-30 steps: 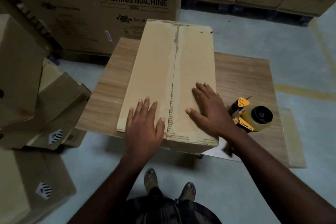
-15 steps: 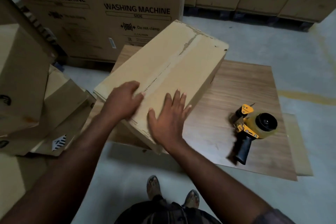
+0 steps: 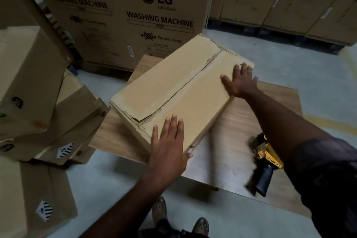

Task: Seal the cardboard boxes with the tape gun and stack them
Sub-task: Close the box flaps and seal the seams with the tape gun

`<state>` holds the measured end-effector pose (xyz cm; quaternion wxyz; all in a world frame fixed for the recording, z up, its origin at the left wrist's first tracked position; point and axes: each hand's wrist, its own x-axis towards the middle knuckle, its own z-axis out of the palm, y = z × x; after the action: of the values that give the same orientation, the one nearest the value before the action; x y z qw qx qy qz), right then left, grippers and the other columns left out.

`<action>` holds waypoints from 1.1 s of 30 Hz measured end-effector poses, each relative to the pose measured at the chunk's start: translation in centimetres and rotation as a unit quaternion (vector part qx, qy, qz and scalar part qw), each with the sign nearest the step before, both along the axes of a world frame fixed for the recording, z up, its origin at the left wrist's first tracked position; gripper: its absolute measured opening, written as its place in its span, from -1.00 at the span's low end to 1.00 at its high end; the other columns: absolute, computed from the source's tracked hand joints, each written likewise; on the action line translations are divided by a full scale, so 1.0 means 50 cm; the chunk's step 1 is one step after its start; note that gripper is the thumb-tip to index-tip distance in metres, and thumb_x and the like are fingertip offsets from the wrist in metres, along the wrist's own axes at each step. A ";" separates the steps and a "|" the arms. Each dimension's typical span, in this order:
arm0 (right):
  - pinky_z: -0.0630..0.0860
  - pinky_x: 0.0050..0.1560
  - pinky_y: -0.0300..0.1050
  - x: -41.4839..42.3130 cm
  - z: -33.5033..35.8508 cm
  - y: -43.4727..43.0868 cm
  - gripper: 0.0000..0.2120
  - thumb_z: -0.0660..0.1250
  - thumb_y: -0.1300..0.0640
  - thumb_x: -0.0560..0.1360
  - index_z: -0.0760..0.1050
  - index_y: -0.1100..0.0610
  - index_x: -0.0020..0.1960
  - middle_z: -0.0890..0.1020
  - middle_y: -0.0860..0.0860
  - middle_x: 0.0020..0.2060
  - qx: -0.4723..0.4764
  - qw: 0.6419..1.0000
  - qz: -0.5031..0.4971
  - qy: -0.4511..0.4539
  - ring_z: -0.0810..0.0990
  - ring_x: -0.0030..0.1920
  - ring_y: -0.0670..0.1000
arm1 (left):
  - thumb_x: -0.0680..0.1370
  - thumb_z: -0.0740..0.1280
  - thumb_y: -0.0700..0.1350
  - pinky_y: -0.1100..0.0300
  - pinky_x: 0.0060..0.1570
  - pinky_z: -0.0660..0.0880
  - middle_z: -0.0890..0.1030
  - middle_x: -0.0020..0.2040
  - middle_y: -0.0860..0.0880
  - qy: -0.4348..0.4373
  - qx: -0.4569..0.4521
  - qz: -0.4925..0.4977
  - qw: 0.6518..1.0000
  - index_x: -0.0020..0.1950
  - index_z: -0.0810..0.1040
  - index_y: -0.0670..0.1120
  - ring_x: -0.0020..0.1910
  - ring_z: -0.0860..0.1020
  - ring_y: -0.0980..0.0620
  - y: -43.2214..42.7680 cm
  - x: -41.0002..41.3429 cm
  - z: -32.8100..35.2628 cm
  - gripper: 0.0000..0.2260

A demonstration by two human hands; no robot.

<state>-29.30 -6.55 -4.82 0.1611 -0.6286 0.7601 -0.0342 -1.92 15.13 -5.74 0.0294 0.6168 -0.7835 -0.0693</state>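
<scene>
Beyond both hands stands a tall washing-machine carton (image 3: pixel 119 15), printed with LG lettering. Off to the left of the left hand (image 3: pixel 168 147), plain brown boxes (image 3: pixel 29 75) are piled unevenly on the floor. Under the hands is a wood-grain counter (image 3: pixel 231 160), and on it lies the cardboard box (image 3: pixel 173 87), turned askew, its centre seam running diagonally from the left hand's fingertips toward the far end. The left hand lies flat on the near corner of the box top, fingers straight, thumb at the box edge. The right hand (image 3: pixel 241 81) is spread wide, palm down on the far right corner. The yellow and black tape gun (image 3: pixel 266 160) lies on the counter beneath the right forearm, blurred and partly hidden by the sleeve.
</scene>
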 end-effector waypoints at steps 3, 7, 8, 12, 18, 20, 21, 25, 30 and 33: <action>-0.22 0.55 0.36 -0.019 0.007 -0.031 -0.11 -0.05 -0.46 0.59 -0.18 0.09 0.68 -0.21 0.18 0.65 0.014 1.000 -0.014 0.007 -0.26 0.63 0.22 | 0.46 0.39 0.26 -0.23 0.52 0.08 0.10 0.63 -0.17 0.000 -0.027 -0.014 1.000 0.62 0.13 -0.15 0.61 0.10 -0.15 0.000 0.007 -0.019 -0.11; -0.19 0.55 0.38 -0.027 0.007 -0.044 -0.11 -0.05 -0.47 0.58 -0.17 0.06 0.68 -0.19 0.18 0.65 0.010 0.999 -0.027 0.015 -0.23 0.64 0.23 | 0.43 0.40 0.26 -0.21 0.51 0.17 0.17 0.62 -0.17 -0.004 -0.055 -0.033 0.998 0.61 0.18 -0.16 0.59 0.17 -0.16 -0.017 0.028 -0.030 -0.11; -0.17 0.55 0.38 -0.024 0.004 -0.041 -0.11 -0.05 -0.47 0.58 -0.16 0.07 0.68 -0.18 0.18 0.65 0.005 0.999 -0.033 0.016 -0.23 0.64 0.23 | 0.43 0.39 0.26 -0.19 0.52 0.14 0.16 0.62 -0.16 -0.004 -0.054 -0.040 0.998 0.61 0.17 -0.15 0.59 0.17 -0.15 -0.025 0.040 -0.030 -0.11; -0.03 0.52 0.42 -0.005 -0.002 -0.010 -0.12 -0.06 -0.44 0.60 -0.13 0.12 0.68 -0.13 0.23 0.65 -0.013 0.998 -0.068 0.013 -0.18 0.64 0.25 | 0.49 0.22 0.33 -0.01 0.54 -0.13 0.01 0.65 -0.04 0.000 -0.037 -0.092 0.995 0.65 0.06 -0.04 0.62 0.03 -0.02 -0.089 0.132 -0.020 -0.16; 0.12 0.47 0.34 0.056 -0.031 0.113 -0.16 0.01 -0.36 0.61 0.12 0.24 0.63 0.16 0.37 0.56 -0.086 0.986 -0.128 0.058 0.13 0.55 0.33 | 0.37 0.42 0.35 0.00 0.53 -0.18 -0.04 0.62 0.26 0.056 0.034 -0.136 0.989 0.60 -0.01 0.32 0.62 -0.01 0.11 -0.240 0.320 -0.007 -0.09; 0.17 0.43 0.31 0.071 -0.035 0.164 -0.18 0.07 -0.35 0.61 0.19 0.27 0.59 0.27 0.39 0.49 -0.105 0.982 -0.136 0.084 0.24 0.48 0.34 | 0.35 0.53 0.25 -0.14 0.52 -0.20 -0.06 0.59 0.36 0.057 0.062 -0.128 0.988 0.58 0.00 0.36 0.61 -0.08 0.14 -0.280 0.353 0.004 -0.05; 0.20 0.40 0.30 0.076 -0.036 0.187 -0.18 0.08 -0.35 0.60 0.22 0.27 0.58 0.31 0.39 0.46 -0.110 0.980 -0.139 0.096 0.28 0.45 0.34 | 0.34 0.57 0.18 -0.21 0.50 -0.22 -0.06 0.57 0.39 0.054 0.071 -0.116 0.989 0.58 0.01 0.36 0.61 -0.12 0.15 -0.295 0.358 0.009 -0.02; 0.32 0.28 0.23 0.057 -0.023 0.222 -0.31 0.18 -0.32 0.58 0.39 0.23 0.42 0.42 0.33 0.31 -0.138 0.976 -0.132 0.102 0.36 0.31 0.32 | 0.28 0.62 0.17 -0.43 0.43 -0.15 -0.02 0.57 0.40 0.051 0.057 -0.066 0.995 0.58 0.02 0.37 0.59 -0.10 0.15 -0.317 0.346 0.001 0.05; 0.36 0.15 0.04 -0.005 -0.013 0.192 -0.53 0.39 -0.14 0.55 0.41 0.21 0.22 0.50 0.25 0.22 -0.156 0.960 -0.157 -0.172 0.43 0.29 0.28 | 0.17 0.34 0.55 -0.37 0.39 0.18 0.04 0.55 0.45 0.093 0.058 -0.084 0.990 0.53 0.03 0.46 0.61 -0.01 0.11 -0.333 0.358 0.001 -0.02; 0.40 0.10 0.02 -0.002 -0.019 0.214 -0.57 0.42 -0.08 0.57 0.39 0.17 0.25 0.53 0.21 0.22 -0.159 0.944 -0.184 -0.223 0.49 0.24 0.25 | 0.23 0.27 0.58 -0.29 0.41 0.07 0.06 0.49 0.53 0.111 0.067 -0.082 0.988 0.51 0.13 0.46 0.59 -0.01 0.19 -0.349 0.352 0.016 -0.13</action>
<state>-29.38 4.16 -5.79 0.2153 -0.4717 0.7919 -0.3224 15.68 -2.33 -4.95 0.0690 0.5392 -0.8170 -0.1922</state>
